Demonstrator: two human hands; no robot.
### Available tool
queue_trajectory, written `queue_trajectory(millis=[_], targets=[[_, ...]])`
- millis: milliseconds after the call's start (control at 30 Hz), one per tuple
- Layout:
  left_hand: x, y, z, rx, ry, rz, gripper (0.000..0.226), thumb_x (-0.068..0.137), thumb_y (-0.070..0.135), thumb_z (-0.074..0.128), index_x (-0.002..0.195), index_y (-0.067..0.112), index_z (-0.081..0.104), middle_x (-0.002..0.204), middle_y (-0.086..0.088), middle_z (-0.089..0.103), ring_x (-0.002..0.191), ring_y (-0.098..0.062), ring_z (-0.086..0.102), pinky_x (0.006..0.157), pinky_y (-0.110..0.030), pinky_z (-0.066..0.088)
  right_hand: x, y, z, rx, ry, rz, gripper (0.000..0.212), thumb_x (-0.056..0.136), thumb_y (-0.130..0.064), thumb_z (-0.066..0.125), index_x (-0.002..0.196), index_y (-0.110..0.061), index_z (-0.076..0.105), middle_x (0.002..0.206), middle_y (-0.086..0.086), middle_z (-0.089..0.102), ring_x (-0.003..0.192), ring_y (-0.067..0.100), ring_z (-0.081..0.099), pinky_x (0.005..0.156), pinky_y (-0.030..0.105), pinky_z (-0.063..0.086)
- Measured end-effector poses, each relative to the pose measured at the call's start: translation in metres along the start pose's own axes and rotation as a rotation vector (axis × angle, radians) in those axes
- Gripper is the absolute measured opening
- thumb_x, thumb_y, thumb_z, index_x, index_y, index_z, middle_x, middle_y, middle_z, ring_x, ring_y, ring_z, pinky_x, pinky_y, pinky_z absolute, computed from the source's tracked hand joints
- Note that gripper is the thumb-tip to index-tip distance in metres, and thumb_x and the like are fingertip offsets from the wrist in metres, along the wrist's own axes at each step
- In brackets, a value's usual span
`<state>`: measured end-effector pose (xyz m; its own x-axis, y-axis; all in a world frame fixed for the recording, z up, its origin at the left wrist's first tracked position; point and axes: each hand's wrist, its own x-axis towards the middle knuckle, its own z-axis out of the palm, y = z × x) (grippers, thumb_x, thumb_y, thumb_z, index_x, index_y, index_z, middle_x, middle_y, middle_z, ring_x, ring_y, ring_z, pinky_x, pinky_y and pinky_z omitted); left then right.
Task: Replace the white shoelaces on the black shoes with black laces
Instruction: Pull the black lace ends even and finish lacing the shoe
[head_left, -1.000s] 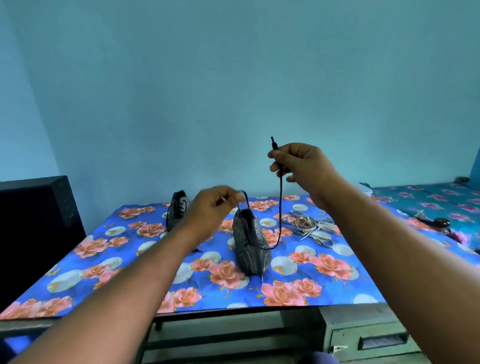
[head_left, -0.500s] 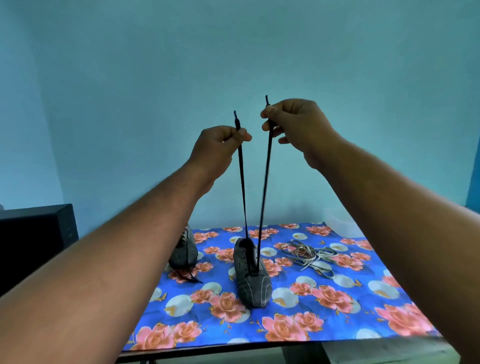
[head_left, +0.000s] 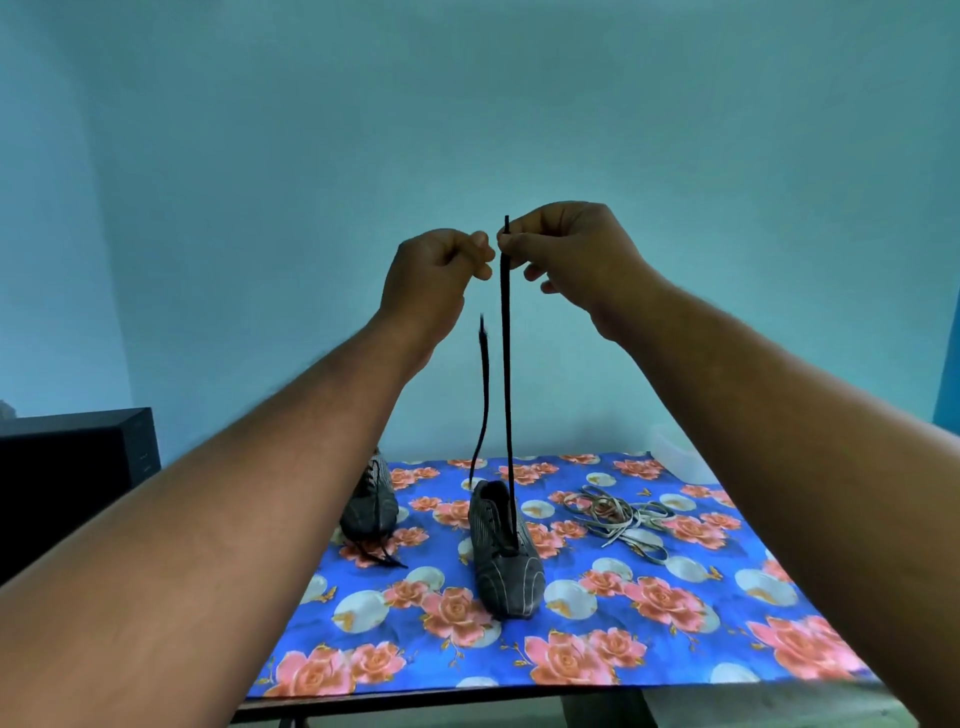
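A black striped shoe (head_left: 506, 566) stands on the floral-clothed table (head_left: 727, 623), toe toward me. A black lace (head_left: 508, 395) rises from its eyelets. My right hand (head_left: 576, 249) pinches one end of it high above the shoe, and that strand is taut. The other end (head_left: 483, 364) hangs loose and blurred in the air below my left hand (head_left: 436, 270), whose fingers are curled with nothing in them. The second black shoe (head_left: 371, 504) stands to the left, partly behind my left forearm, with black lace ends trailing on the cloth.
A tangle of white laces (head_left: 618, 514) lies right of the shoes. A pale plastic container (head_left: 675, 457) sits at the table's back right corner. A black box (head_left: 78, 467) stands at the left, against the blue wall.
Both hands lifted the two lace ends high above the shoe. My left hand has since let its end go, and that end is dropping. The hands have come closer together.
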<state>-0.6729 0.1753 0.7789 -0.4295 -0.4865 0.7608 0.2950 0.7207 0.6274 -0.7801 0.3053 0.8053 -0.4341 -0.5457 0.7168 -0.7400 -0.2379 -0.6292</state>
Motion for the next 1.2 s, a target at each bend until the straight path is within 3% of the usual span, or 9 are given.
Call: queue_trajectory(millis=[200, 367, 433, 600, 733, 867, 1000, 1067, 1200], targets=[[-0.023, -0.014, 0.004, 0.054, -0.126, -0.056, 0.027, 0.102, 0.038, 0.059, 0.087, 0.02, 0.072, 0.082, 0.002, 0.07, 0.066, -0.001, 0.057, 0.069, -0.021, 0.047, -0.012, 0.009, -0.001, 0.045, -0.003, 0.043, 0.016, 0.093, -0.027, 0.071, 0.092, -0.012, 0.072, 0.089, 0.002, 0.077, 0.075, 0.01, 0.066, 0.071, 0.031, 0.055], [-0.068, -0.081, 0.02, 0.119, -0.226, -0.204, 0.039, 0.087, 0.049, 0.068, 0.076, 0.012, 0.07, 0.075, -0.012, 0.07, 0.061, -0.016, 0.052, 0.067, -0.032, 0.043, -0.04, 0.065, 0.012, 0.162, -0.063, 0.22, 0.011, 0.099, -0.025, 0.063, 0.09, -0.019, 0.061, 0.092, 0.006, 0.079, 0.081, 0.017, 0.07, 0.075, 0.036, 0.052], [-0.095, -0.117, 0.028, 0.228, -0.301, -0.255, 0.036, 0.093, 0.045, 0.069, 0.076, 0.013, 0.067, 0.07, -0.007, 0.067, 0.06, -0.015, 0.051, 0.064, -0.031, 0.044, -0.055, 0.096, 0.019, 0.206, -0.058, 0.304, 0.013, 0.101, -0.023, 0.061, 0.088, -0.019, 0.058, 0.089, 0.006, 0.078, 0.079, 0.02, 0.07, 0.073, 0.034, 0.051], [-0.169, -0.208, 0.045, 0.472, -0.453, -0.378, 0.025, 0.098, 0.04, 0.064, 0.081, 0.023, 0.06, 0.079, 0.007, 0.064, 0.077, -0.016, 0.059, 0.077, -0.039, 0.049, -0.092, 0.176, 0.04, 0.274, -0.046, 0.454, 0.01, 0.103, -0.017, 0.057, 0.093, -0.014, 0.056, 0.069, 0.004, 0.07, 0.062, 0.018, 0.066, 0.06, 0.027, 0.051], [-0.204, -0.248, 0.062, 0.521, -0.449, -0.4, 0.016, 0.098, 0.043, 0.061, 0.098, 0.027, 0.061, 0.099, 0.011, 0.063, 0.093, -0.015, 0.06, 0.086, -0.038, 0.051, -0.121, 0.237, 0.062, 0.129, -0.073, 0.511, 0.015, 0.103, -0.021, 0.057, 0.089, -0.017, 0.056, 0.067, 0.007, 0.05, 0.049, 0.019, 0.048, 0.056, 0.031, 0.044], [-0.212, -0.268, 0.076, 0.455, -0.408, -0.487, 0.012, 0.1, 0.044, 0.057, 0.097, 0.033, 0.056, 0.096, 0.01, 0.064, 0.074, -0.021, 0.062, 0.072, -0.04, 0.055, -0.146, 0.275, 0.089, -0.198, -0.248, 0.425, 0.018, 0.099, -0.037, 0.061, 0.092, -0.022, 0.056, 0.057, -0.006, 0.05, 0.044, 0.009, 0.041, 0.05, 0.029, 0.033], [-0.211, -0.275, 0.079, 0.282, -0.306, -0.446, 0.017, 0.104, 0.025, 0.055, 0.1, 0.03, 0.07, 0.1, 0.009, 0.069, 0.097, -0.008, 0.063, 0.079, -0.019, 0.045, -0.165, 0.291, 0.108, -0.429, -0.45, 0.381, 0.038, 0.086, -0.057, 0.07, 0.098, -0.025, 0.054, 0.073, -0.008, 0.058, 0.066, 0.014, 0.056, 0.057, 0.035, 0.043], [-0.211, -0.274, 0.077, 0.176, -0.323, -0.406, 0.033, 0.102, 0.01, 0.057, 0.098, 0.04, 0.071, 0.104, 0.015, 0.065, 0.102, 0.006, 0.058, 0.086, -0.006, 0.04, -0.171, 0.298, 0.111, -0.448, -0.452, 0.381, 0.041, 0.083, -0.061, 0.072, 0.099, -0.028, 0.055, 0.08, -0.008, 0.062, 0.074, 0.017, 0.06, 0.064, 0.037, 0.048], [-0.215, -0.28, 0.074, 0.019, -0.35, -0.43, 0.052, 0.098, -0.006, 0.055, 0.119, 0.04, 0.064, 0.105, 0.017, 0.068, 0.1, 0.01, 0.06, 0.088, -0.007, 0.043, -0.177, 0.303, 0.111, -0.36, -0.38, 0.412, 0.041, 0.076, -0.058, 0.08, 0.095, -0.028, 0.06, 0.077, -0.013, 0.061, 0.068, 0.004, 0.057, 0.057, 0.024, 0.042]])
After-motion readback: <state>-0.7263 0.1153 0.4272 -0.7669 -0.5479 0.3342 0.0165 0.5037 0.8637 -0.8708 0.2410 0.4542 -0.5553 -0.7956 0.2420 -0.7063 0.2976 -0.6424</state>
